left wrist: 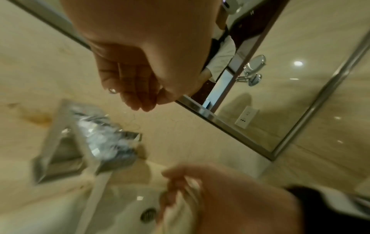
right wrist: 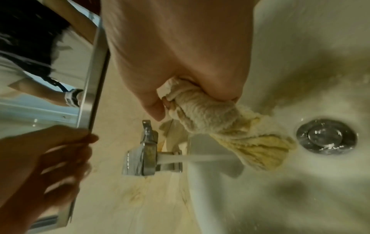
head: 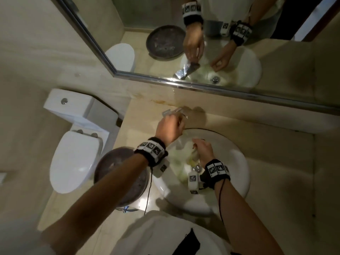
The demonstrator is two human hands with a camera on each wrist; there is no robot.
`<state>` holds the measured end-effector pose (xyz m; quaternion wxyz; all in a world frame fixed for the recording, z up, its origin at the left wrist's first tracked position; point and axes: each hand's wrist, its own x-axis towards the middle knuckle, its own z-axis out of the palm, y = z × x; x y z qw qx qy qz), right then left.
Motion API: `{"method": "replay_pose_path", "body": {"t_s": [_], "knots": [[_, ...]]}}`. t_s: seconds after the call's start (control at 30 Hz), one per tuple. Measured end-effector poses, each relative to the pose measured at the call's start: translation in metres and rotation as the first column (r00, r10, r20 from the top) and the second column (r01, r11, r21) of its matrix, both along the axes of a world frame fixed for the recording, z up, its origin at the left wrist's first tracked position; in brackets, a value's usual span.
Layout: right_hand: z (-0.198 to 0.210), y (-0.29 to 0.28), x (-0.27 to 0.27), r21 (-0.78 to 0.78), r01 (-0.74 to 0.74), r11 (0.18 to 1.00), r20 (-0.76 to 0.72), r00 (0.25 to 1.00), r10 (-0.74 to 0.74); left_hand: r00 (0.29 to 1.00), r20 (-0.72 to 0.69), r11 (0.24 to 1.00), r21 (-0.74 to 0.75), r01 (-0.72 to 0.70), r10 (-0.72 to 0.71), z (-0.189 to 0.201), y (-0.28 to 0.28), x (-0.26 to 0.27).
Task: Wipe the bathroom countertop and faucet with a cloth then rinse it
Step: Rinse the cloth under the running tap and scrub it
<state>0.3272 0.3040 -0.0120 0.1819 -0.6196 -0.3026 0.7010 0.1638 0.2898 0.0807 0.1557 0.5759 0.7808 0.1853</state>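
Water is running from the faucet [right wrist: 148, 156] in a flat stream into the sink [head: 237, 162], and the right hand [right wrist: 180, 52] has the cloth [right wrist: 226, 126] bunched tight in its fist, fingers [right wrist: 154, 107] curled hard round one end. The cloth's long axis runs from that fist out toward the drain [right wrist: 326, 136], its loose yellow end hanging just beside the drain and meeting the end of the stream. So the wet part is the far tip; the gripped part sits back from the water, nearer the spout. The left hand [left wrist: 140, 66] hovers above the faucet handle at the back of the tabletop [head: 276, 148], fingers [left wrist: 138, 101] relaxed, close together, holding nothing and apart from the metal. That makes the left hand the one nearer the handle, the right the one nearer the stream. This looks like the rinse stage; my guess is the next move slides the cloth lengthwise further under the flow
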Motion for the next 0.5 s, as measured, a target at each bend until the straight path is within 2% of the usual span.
{"method": "replay_pose_path", "body": {"t_s": [0.03,0.1,0.17,0.2,0.27,0.33,0.43,0.5], "knots": [[-0.004,0.001,-0.008,-0.034,-0.018,0.999,-0.006,1.0,0.018,0.999,0.015,0.998,-0.047,-0.047,0.048,-0.004,-0.019,0.0],[-0.013,0.003,-0.023,-0.079,-0.063,0.995,-0.023,0.998,0.061,0.994,0.031,0.966,-0.243,-0.09,0.1,-0.024,-0.053,-0.004],[-0.026,0.004,-0.04,-0.081,-0.115,0.99,-0.067,0.992,0.11,0.991,0.082,0.91,-0.41,-0.064,0.107,-0.049,-0.079,-0.01],[-0.03,0.005,-0.046,-0.075,-0.139,0.987,-0.095,0.987,0.132,0.981,0.16,0.893,-0.45,-0.025,0.108,-0.059,-0.088,-0.011],[-0.037,0.006,-0.055,-0.088,-0.15,0.985,-0.154,0.979,0.136,0.94,0.322,0.88,-0.472,0.053,0.116,-0.074,-0.099,-0.011],[-0.044,0.009,-0.061,-0.125,-0.112,0.986,-0.199,0.976,0.086,0.899,0.414,0.892,-0.448,0.063,0.145,-0.083,-0.096,-0.004],[-0.054,0.01,-0.061,-0.163,-0.067,0.984,-0.211,0.977,0.031,0.878,0.435,0.9,-0.437,0.01,0.201,-0.096,-0.079,0.008],[-0.054,0.01,-0.058,-0.133,-0.088,0.987,-0.192,0.979,0.061,0.86,0.443,0.89,-0.456,-0.026,0.252,-0.103,-0.066,0.009]]}}
